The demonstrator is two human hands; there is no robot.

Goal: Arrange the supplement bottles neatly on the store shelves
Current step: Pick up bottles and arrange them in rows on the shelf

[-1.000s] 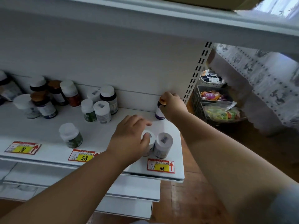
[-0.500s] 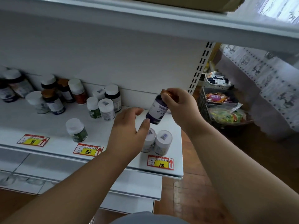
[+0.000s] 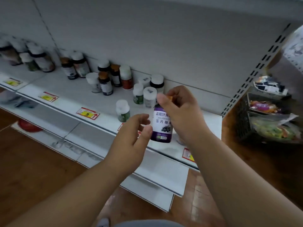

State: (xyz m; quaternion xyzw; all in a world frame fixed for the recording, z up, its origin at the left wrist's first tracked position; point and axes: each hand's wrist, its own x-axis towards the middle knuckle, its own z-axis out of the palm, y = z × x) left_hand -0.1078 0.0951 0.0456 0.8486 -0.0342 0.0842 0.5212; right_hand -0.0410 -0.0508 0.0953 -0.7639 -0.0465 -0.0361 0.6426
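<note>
The job looks only partly done: on the shelf [image 3: 68, 86] the bottles stand in loose clumps rather than rows, with a dark-capped pair [image 3: 74, 66] near the back wall, a mixed cluster [image 3: 111, 77] further right, and one green-labelled bottle [image 3: 123, 110] alone near the front edge, well apart from the rest. The far left group is blurred, so its order is hard to judge. One purple bottle [image 3: 162, 124] is off the shelf altogether, held upright in the air in front of the shelf edge, above the price tags [image 3: 87, 113]. The right hand [image 3: 182, 110] has it from above, its fingers pinching round the orange cap [image 3: 169, 97] and neck. The left hand [image 3: 131, 138] sits just beside the bottle's lower half, fingers loosely spread, the thumb touching or nearly touching the label. The bottle has a dark purple body, a white label panel with printed characters and a picture of dark berries low down, and it looks small, rigid and light enough for one hand. What is left, by this view, is finding this bottle a place and lining up the scattered ones.
</note>
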